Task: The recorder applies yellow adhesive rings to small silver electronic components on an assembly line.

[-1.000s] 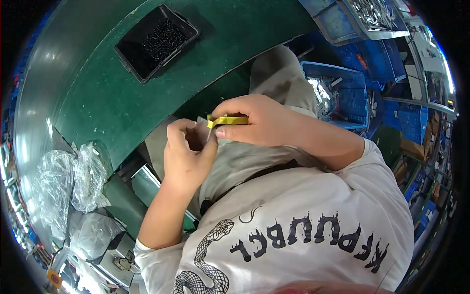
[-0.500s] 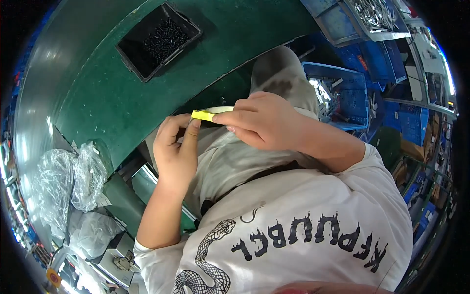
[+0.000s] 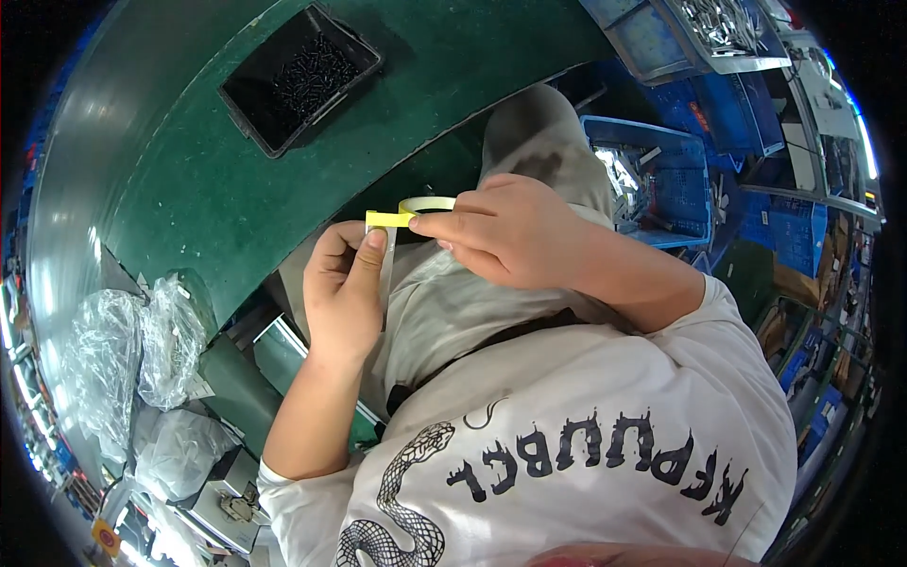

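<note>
Over my lap, my right hand (image 3: 521, 231) is closed on a roll of yellow tape (image 3: 427, 203); its index finger presses on the tape. A short bright yellow strip (image 3: 385, 219) stretches from the roll toward the left fingertips. My left hand (image 3: 342, 295) is closed, thumb against bent fingers, pinching a narrow, flat, greyish piece (image 3: 389, 263) that points down past the thumb. The yellow strip lies across the top end of this piece. Its lower part runs along my palm, and its exact kind cannot be made out.
A black bin (image 3: 265, 104) of small black parts stands on the green table (image 3: 203, 203). Clear plastic bags (image 3: 172, 345) lie at the left. Blue crates (image 3: 682, 180) with metal parts are at the right, one more tray of silvery parts (image 3: 723, 28) above them.
My left hand has shifted slightly right and turned, so the flat greyish piece below the tape now shows. More of the tape roll's ring is visible. My right hand has barely moved.
</note>
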A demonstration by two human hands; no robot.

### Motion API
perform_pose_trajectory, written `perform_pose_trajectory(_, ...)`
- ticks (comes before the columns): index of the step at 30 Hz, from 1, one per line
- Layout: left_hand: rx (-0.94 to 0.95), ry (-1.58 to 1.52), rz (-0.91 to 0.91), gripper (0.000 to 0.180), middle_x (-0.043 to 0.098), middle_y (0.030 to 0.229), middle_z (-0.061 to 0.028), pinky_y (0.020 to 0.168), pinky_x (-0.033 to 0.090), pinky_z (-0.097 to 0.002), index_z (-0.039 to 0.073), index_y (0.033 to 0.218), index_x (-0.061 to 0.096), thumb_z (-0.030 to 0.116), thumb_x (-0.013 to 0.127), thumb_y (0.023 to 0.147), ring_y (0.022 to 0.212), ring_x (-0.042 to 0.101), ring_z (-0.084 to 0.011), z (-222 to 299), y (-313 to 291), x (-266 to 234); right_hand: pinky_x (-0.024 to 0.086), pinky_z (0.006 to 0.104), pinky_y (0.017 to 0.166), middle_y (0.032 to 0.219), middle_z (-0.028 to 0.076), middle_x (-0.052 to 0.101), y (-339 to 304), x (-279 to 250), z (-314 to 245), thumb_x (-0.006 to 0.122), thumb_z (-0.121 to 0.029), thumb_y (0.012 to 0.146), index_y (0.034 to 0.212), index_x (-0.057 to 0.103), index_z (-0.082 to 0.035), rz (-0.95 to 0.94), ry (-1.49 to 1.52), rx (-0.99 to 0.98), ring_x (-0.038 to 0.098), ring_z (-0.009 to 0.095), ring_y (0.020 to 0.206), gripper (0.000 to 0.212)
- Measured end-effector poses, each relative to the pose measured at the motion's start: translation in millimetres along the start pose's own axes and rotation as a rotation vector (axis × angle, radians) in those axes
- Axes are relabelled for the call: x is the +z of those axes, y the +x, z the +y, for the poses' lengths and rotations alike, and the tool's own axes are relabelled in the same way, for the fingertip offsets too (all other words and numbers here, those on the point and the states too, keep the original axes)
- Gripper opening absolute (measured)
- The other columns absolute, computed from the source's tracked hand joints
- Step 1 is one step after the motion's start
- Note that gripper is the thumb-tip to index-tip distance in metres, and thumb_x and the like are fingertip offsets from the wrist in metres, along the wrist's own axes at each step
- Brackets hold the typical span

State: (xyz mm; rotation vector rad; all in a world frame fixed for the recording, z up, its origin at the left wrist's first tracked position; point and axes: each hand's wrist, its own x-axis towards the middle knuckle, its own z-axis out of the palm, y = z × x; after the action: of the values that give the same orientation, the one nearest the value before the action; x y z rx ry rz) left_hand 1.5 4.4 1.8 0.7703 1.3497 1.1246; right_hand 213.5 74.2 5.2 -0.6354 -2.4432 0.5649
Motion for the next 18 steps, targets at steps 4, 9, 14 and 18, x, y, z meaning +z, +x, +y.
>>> perform_pose_trajectory(4,0.024,-0.007,-0.036,0.012,0.059,0.084,0.0019,0.066,0.04,-0.0188,0.001,0.102,0.06,0.012,0.06,0.099,0.074,0.049,-0.0037,-4,-1,0,0.041,0.032,0.055,0.068,0.0,0.052,1,-1,-1,0.07,-0.01,0.08,0.119,0.065,-0.01,-0.005,-0.011,0.004,0.052,0.019,0.055,0.039)
perform_pose_trajectory(9,0.128,0.096,-0.091,0.025,0.055,0.084,0.0021,0.064,0.041,-0.0199,0.002,0.101,0.054,-0.001,0.073,0.085,0.071,0.047,-0.0044,-2,-5,7,0.041,0.032,0.054,0.067,-0.001,0.051,3,0,-3,0.07,-0.01,0.08,0.119,0.065,-0.011,0.023,0.035,-0.02,0.052,0.019,0.054,0.039)
perform_pose_trajectory(14,0.283,0.306,0.03,0.037,0.051,0.089,-0.0007,0.063,0.042,-0.0199,0.003,0.1,0.053,-0.006,0.079,0.075,0.076,0.05,-0.0057,2,-4,13,0.04,0.0315,0.053,0.066,-0.001,0.051,3,1,-4,0.07,-0.011,0.08,0.12,0.065,-0.012,0.039,0.057,-0.022,0.051,0.018,0.054,0.04)
perform_pose_trajectory(18,0.487,0.36,0.046,0.032,0.053,0.09,-0.0035,0.062,0.047,-0.0217,0.003,0.097,0.055,-0.006,0.077,0.076,0.078,0.053,-0.008,-7,2,7,0.04,0.0308,0.053,0.067,-0.001,0.051,3,0,-5,0.07,-0.011,0.08,0.121,0.065,-0.012,0.001,0.024,-0.008,0.051,0.018,0.054,0.041)
